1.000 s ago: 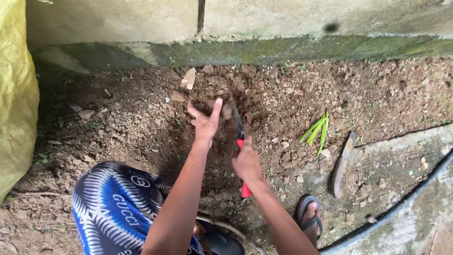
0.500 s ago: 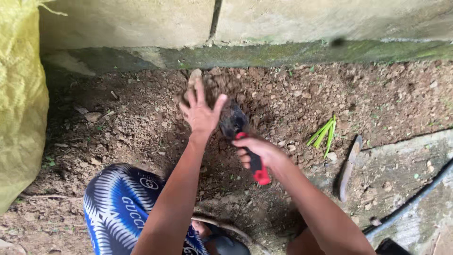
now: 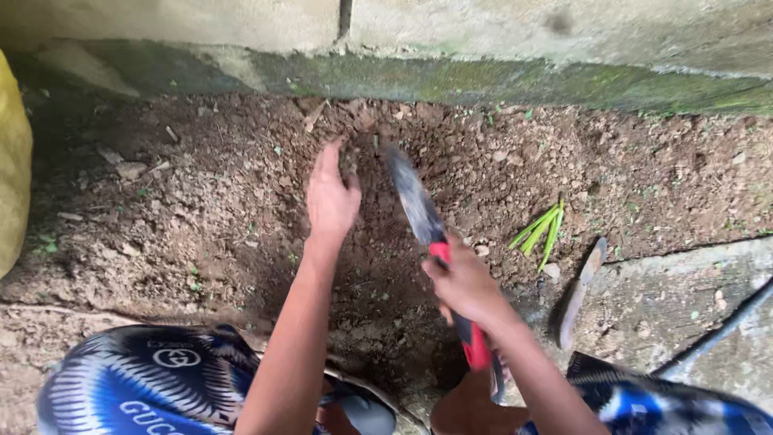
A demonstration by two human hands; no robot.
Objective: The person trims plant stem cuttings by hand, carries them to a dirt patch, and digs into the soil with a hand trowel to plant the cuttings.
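Note:
My right hand (image 3: 465,283) grips the red handle of a garden trowel (image 3: 419,205). Its dark blade points up and away, with the tip over loose brown soil (image 3: 241,201) near the wall. My left hand (image 3: 330,193) reaches into the same patch of soil just left of the blade, palm down and fingers curled against the dirt. Whether it holds any soil I cannot tell. A shallow dug hollow lies below both hands.
A mossy concrete wall base (image 3: 483,80) runs along the top. A few green stems (image 3: 541,228) and a knife (image 3: 576,292) lie at the right by a concrete slab (image 3: 668,298). A dark hose (image 3: 717,334) crosses it. A yellow sack (image 3: 12,161) stands at left.
The trowel blade has swung up and forward into the soil near the wall. My left hand has dropped from a raised open pose onto the dirt. The view has shifted right.

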